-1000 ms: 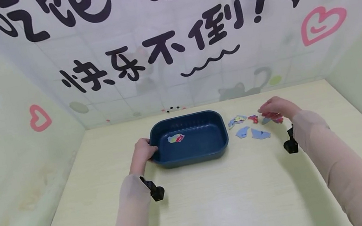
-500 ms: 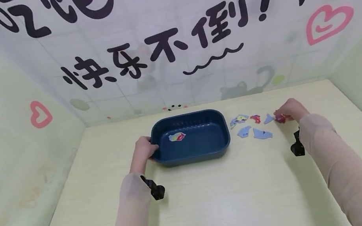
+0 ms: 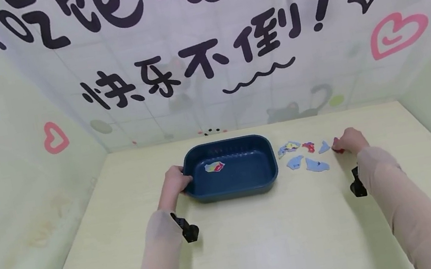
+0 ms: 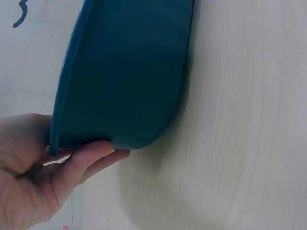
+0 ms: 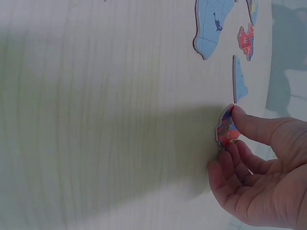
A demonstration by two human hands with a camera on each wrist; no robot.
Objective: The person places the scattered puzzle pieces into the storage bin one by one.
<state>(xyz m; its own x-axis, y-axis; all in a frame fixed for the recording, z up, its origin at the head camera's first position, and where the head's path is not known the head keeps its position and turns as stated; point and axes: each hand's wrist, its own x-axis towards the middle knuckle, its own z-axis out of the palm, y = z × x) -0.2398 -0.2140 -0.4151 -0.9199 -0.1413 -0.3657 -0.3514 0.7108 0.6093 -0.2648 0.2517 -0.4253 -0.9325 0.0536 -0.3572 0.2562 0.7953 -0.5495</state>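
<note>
A person's right hand (image 3: 350, 141) now pinches a red puzzle piece (image 5: 225, 132) between thumb and fingertips; whether it has left the pale wooden surface (image 3: 240, 254) cannot be told. That apparently brings this piece under control, while several other pieces (image 3: 317, 164) lie loose, a small light-blue piece (image 3: 323, 147) just beside it. The left hand (image 3: 174, 182) keeps its grip clamped on the left end of a dark-blue rectangular bin (image 3: 247, 172), with one multicoloured piece (image 3: 215, 167) inside. A second ago the right hand hovered over the red piece, partly hiding the small light-blue one, now fully in view.
</note>
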